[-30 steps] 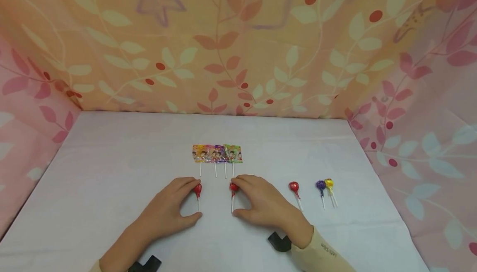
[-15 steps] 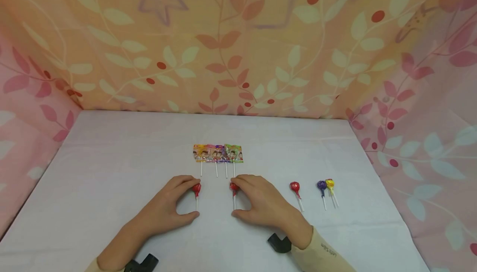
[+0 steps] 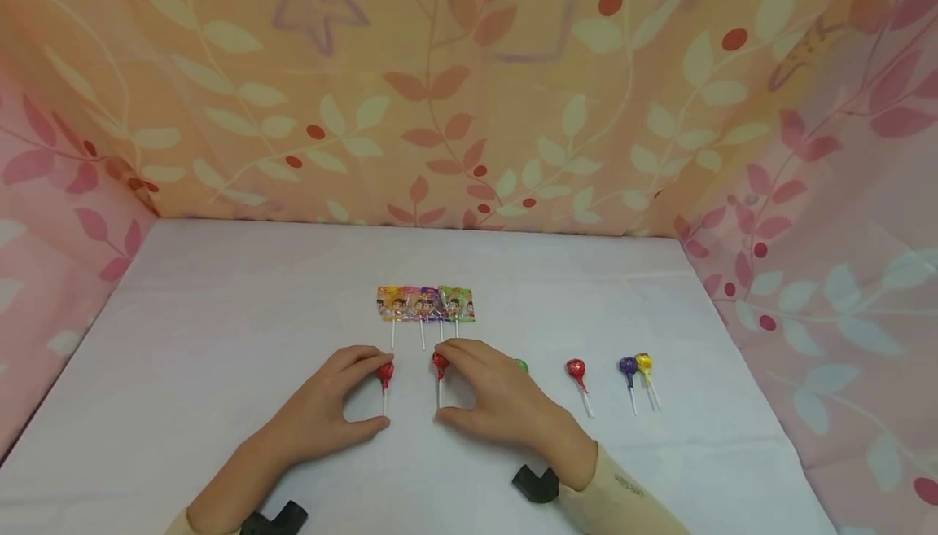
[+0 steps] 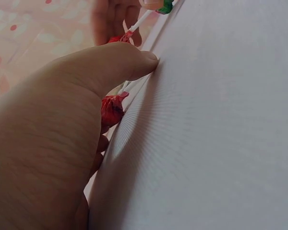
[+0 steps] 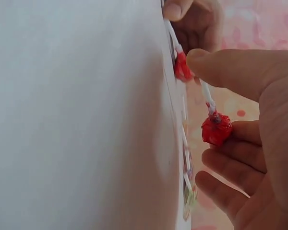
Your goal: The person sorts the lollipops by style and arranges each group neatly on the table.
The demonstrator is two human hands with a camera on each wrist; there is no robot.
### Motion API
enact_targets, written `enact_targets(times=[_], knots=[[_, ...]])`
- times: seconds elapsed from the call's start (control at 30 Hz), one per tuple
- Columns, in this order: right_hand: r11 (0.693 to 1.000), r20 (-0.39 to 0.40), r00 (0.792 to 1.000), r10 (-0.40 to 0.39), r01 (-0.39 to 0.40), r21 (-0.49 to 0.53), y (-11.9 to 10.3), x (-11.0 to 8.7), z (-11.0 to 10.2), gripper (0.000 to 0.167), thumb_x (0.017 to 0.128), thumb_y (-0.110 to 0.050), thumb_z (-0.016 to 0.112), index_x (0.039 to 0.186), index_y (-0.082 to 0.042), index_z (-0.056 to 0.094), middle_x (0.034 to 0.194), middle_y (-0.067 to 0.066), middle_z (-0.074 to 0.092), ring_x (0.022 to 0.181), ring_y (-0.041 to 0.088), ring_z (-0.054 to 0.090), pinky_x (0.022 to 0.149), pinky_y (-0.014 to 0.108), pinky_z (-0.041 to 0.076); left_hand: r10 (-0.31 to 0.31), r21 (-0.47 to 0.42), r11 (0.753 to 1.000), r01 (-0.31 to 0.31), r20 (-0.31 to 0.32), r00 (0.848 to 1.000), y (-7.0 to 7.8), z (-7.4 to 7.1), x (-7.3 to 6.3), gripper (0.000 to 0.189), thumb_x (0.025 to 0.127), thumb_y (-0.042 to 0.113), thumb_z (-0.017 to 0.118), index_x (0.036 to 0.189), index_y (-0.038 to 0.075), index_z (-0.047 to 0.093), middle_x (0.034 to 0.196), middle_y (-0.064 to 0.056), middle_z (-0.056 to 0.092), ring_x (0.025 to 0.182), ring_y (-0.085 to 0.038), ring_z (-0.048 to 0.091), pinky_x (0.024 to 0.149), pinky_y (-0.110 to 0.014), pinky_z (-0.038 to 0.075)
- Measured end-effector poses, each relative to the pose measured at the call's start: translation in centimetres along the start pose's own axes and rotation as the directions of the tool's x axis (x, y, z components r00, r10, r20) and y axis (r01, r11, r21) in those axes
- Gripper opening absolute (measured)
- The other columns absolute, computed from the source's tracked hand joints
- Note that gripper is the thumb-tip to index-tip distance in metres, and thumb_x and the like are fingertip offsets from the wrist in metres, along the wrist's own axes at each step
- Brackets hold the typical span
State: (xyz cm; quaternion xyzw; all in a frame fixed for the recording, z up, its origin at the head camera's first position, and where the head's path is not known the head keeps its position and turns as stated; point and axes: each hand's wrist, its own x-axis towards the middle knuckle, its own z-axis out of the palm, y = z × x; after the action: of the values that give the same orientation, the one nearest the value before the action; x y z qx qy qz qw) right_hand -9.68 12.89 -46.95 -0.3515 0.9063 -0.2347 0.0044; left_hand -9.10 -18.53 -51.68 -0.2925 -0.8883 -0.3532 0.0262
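Near the middle of the table in the head view, my left hand (image 3: 337, 401) holds a red lollipop (image 3: 385, 372) between thumb and fingers, thumb at the stick's end and fingertips at the candy. My right hand (image 3: 498, 392) pinches a second red lollipop (image 3: 440, 362) lengthwise the same way, a short gap to the right. Both sticks point toward me. In the right wrist view this second red lollipop (image 5: 216, 129) shows clear of the white surface, its candy against the fingers. Behind my right hand a green lollipop (image 3: 522, 365) is mostly hidden.
Beyond the hands, several lollipops in flat printed wrappers (image 3: 425, 304) lie in an overlapping row. At right lie another red lollipop (image 3: 576, 370), a purple lollipop (image 3: 628, 366) and a yellow lollipop (image 3: 644, 362). Floral cloth (image 3: 440, 111) walls the table's back and sides.
My right hand has moved left with its red lollipop, narrowing the gap to the left one. The green lollipop now shows behind it. My left hand has shifted only slightly left.
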Motion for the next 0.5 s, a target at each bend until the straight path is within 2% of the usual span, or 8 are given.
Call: enact_targets(times=[0.23,0.5], knots=[[0.999,-0.004,0.999,-0.043,0.043,0.032,-0.5,1.2,0.8,0.080,0.091,-0.042,0.089,0.156,-0.007,0.057,0.156,0.000,0.058,0.148,0.016,0.051,0.122,0.036,0.044,0.021,-0.015,1.000,-0.021,-0.017,1.000,-0.3,0.0,0.0,0.085,0.078,0.034,0.101,0.153,0.018,0.064,0.152,0.007,0.056,0.142,-0.019,0.053,0.120,-0.019,0.038],[0.998,0.023,0.999,-0.042,0.040,0.045,-1.4,2.6,1.6,0.081,0.091,-0.041,0.089,0.157,-0.009,0.055,0.158,0.002,0.057,0.150,0.017,0.049,0.123,0.035,0.043,0.052,-0.059,0.997,-0.054,-0.030,0.998,-0.7,0.2,0.0,0.083,0.079,0.032,0.101,0.151,0.018,0.062,0.153,0.003,0.059,0.143,-0.021,0.052,0.122,-0.013,0.028]])
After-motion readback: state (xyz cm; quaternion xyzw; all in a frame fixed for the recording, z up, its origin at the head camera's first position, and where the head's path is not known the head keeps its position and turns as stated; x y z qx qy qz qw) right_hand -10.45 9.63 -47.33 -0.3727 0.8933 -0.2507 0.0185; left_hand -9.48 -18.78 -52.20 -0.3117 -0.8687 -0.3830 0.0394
